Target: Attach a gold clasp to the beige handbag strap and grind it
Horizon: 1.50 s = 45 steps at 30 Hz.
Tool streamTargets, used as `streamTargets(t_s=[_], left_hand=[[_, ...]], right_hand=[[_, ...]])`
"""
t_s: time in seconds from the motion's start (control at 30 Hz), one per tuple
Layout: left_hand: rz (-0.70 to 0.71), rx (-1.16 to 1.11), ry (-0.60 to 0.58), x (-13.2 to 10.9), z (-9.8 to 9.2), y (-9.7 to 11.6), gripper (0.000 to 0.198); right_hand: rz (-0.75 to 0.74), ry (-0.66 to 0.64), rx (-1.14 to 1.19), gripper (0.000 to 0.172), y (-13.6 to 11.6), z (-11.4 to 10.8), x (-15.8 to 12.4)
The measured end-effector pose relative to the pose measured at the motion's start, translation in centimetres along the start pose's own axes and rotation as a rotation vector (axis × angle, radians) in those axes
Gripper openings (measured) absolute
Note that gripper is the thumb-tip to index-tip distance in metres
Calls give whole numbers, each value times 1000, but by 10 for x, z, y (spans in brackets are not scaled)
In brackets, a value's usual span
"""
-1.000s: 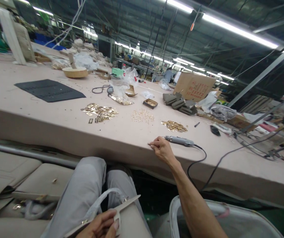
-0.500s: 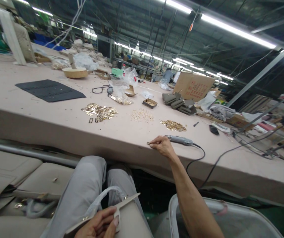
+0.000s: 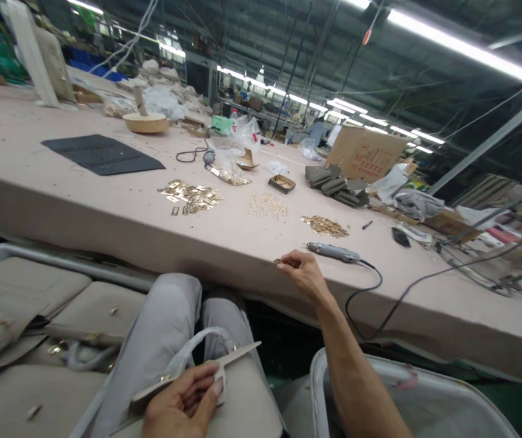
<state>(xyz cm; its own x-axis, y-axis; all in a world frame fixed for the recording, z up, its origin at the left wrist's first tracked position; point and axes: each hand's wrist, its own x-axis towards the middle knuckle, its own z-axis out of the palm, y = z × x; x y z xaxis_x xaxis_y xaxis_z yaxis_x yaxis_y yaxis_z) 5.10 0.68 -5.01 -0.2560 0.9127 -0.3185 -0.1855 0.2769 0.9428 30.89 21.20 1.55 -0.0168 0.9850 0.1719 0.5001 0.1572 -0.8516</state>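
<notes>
A beige handbag lies across my lap, its handle wrapped in clear film. My left hand is closed on the bag's flap tab, thumb on top. Over the table's front edge, my right hand pinches a small metal piece between thumb and fingertips; its exact kind is too small to tell. Just beyond that hand lies a grey electric screwdriver with a black cord. Farther back are a pile of thin gold metal pieces and scattered tiny screw-like bits.
Gold rectangular plates are heaped left of centre, near a black sheet. A small dark box and folded grey pieces stand behind. Beige bags fill a bin at my left; another grey bin is at my right.
My right hand has drawn slightly back from the screwdriver with the small metal piece. The left hand keeps its hold on the bag. The whole view has shifted a little.
</notes>
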Motion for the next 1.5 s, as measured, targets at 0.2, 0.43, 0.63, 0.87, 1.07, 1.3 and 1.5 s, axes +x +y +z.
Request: streamTargets(t_s=[0.2, 0.43, 0.63, 0.87, 1.07, 1.3, 1.5], left_hand=[[-76, 2, -117, -3, -1, 16, 32], [-115, -80, -159, 0, -1, 11, 32], [-127, -108, -159, 3, 0, 10, 32], [-135, -109, -176, 3, 0, 7, 29], [-128, -87, -169, 3, 1, 11, 29], [-123, -78, -162, 1, 0, 9, 31], [-141, -129, -174, 0, -1, 10, 32]], right_hand=[[146, -293, 388, 27, -19, 50, -98], [316, -511, 545, 28, -20, 90, -151], [258, -509, 435, 23, -19, 92, -154], [221, -452, 370, 20, -19, 94, -158], [248, -437, 353, 22, -25, 93, -160], [188, -409, 300, 17, -32, 95, -160], [177, -391, 267, 15, -34, 95, -162]])
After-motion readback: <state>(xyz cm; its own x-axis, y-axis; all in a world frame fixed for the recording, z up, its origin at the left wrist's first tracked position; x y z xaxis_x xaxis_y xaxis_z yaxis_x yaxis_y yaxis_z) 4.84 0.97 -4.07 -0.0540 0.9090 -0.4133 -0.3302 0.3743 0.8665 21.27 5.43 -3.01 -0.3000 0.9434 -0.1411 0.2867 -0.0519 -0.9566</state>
